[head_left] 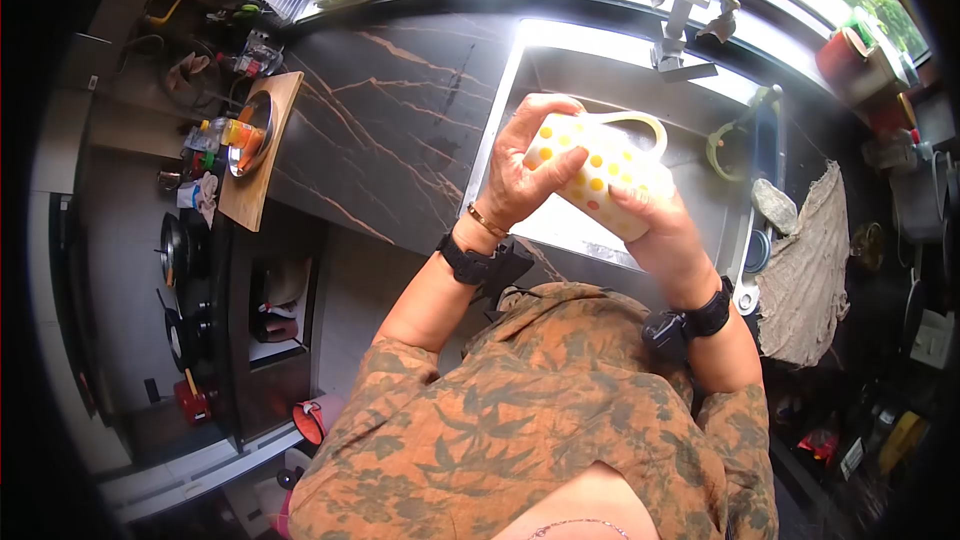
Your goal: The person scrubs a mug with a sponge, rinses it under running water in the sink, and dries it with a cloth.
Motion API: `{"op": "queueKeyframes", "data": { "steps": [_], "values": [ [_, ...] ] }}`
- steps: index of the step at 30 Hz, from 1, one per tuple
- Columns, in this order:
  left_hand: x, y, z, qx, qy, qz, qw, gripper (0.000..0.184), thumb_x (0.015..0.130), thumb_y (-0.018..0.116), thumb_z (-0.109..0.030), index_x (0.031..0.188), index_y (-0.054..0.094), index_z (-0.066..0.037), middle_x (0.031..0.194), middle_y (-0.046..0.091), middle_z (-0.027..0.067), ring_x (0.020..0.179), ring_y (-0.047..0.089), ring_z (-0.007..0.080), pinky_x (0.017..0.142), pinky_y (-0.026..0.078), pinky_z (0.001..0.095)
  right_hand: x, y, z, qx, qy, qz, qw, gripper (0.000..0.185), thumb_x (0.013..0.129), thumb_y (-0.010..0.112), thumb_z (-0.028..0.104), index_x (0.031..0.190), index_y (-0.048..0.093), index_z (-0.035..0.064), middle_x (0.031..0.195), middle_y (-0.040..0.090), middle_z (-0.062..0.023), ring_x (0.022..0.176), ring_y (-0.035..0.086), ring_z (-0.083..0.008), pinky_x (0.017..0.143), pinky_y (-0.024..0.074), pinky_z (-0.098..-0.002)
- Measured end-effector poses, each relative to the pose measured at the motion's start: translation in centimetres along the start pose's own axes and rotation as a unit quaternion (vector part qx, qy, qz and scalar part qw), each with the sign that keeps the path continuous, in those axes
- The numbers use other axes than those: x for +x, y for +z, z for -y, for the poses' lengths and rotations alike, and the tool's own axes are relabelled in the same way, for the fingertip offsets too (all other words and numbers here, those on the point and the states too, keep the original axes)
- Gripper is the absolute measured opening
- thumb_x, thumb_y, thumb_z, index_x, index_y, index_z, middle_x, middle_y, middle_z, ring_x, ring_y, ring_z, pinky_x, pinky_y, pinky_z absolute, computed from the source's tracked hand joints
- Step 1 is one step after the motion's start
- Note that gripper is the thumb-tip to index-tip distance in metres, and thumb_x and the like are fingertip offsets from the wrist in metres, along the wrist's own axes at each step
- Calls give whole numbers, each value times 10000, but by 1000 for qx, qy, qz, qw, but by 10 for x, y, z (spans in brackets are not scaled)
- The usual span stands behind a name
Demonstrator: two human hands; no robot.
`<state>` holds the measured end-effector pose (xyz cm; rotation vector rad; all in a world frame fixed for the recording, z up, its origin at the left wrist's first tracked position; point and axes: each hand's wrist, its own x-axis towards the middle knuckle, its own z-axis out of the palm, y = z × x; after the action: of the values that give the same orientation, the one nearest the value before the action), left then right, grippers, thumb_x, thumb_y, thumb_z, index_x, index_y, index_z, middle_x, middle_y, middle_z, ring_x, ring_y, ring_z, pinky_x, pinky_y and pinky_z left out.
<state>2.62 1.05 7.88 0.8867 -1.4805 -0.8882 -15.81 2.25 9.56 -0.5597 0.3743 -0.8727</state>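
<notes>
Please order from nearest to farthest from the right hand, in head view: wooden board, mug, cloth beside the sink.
1. Mug: held by the right hand and left hand.
2. Cloth: right of the sink.
3. Wooden board: far left.

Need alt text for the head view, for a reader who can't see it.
A person's left hand and right hand hold a white mug with yellow dots over a sink. A crumpled cloth lies to the sink's right; a wooden board sits far left.
</notes>
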Motion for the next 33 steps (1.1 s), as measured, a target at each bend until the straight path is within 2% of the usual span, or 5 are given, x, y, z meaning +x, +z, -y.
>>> {"op": "queueKeyframes", "data": {
  "steps": [14,20,23,24,33],
  "values": [
    [1,13,-11,63,-114,-83,988,336,855,617,-314,1028,547,-35,897,588,80,834,567,140,719,476,268,0,2,-17,-277,-133,-122,944,419,780,730,74,1156,561,-2,1062,636,-68,937,594,-117,826,476,-257],
    [-2,12,5,-98,-217,-27,971,266,904,534,-236,1035,555,-5,940,573,49,871,544,111,779,447,237,-10,-5,-9,-492,-72,64,865,465,832,660,146,1227,488,-27,1208,544,-149,1116,513,-231,958,400,-346],
    [-4,9,9,-89,-229,6,969,252,919,509,-205,1062,541,0,976,588,72,910,557,127,799,457,250,-10,-15,-14,-493,-116,107,856,528,818,660,65,1293,434,20,1226,535,-89,1073,533,-117,794,479,-252],
    [-4,11,8,-84,-216,-9,973,268,914,521,-217,1075,533,-2,1000,586,79,926,557,132,813,457,254,-14,-10,-9,-447,-23,48,893,483,813,674,135,1226,480,-23,1197,545,-137,1112,514,-234,960,402,-345],
    [-6,10,-17,-66,44,29,996,498,806,677,-282,1170,430,-48,1021,523,81,936,535,150,835,445,272,-6,-2,8,-104,-52,-62,991,443,763,736,69,1147,535,-24,1044,617,-87,935,596,-145,837,484,-284]
  ]
}}
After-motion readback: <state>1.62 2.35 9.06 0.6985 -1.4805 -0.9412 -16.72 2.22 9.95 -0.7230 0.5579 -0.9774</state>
